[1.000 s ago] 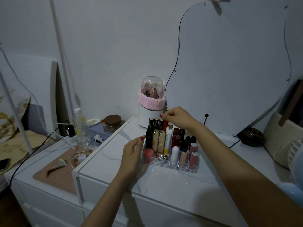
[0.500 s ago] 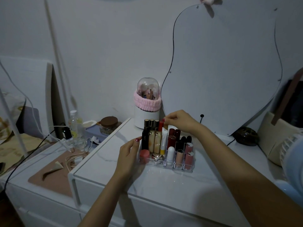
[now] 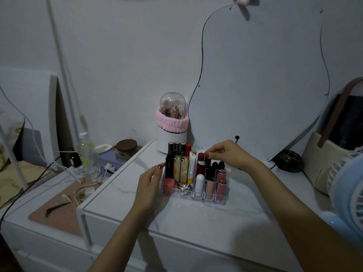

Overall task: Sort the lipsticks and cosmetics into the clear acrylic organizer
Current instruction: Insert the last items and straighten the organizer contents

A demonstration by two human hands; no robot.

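Observation:
A clear acrylic organizer (image 3: 196,196) stands on the white marble-look top, filled with several upright lipsticks and tubes. My left hand (image 3: 149,183) rests against its left wall, fingers relaxed, thumb up beside a black tube (image 3: 169,169). My right hand (image 3: 228,155) reaches over the back right of the organizer and pinches the top of a dark red lipstick (image 3: 200,166) standing in a middle slot. Pink lipsticks (image 3: 221,188) fill the front right slots, and a round pink pot (image 3: 169,185) sits front left.
A white brush holder with a clear dome and pink band (image 3: 172,122) stands behind the organizer, beside a large curvy mirror (image 3: 259,79). A fan (image 3: 347,185) and a bag (image 3: 322,154) are at the right. Bottle (image 3: 84,152), jar (image 3: 126,149) and cables clutter the lower left cabinet.
My right hand has moved from the red lipstick in the back row to the dark red lipstick nearer the middle. My left hand stays at the organizer's left wall.

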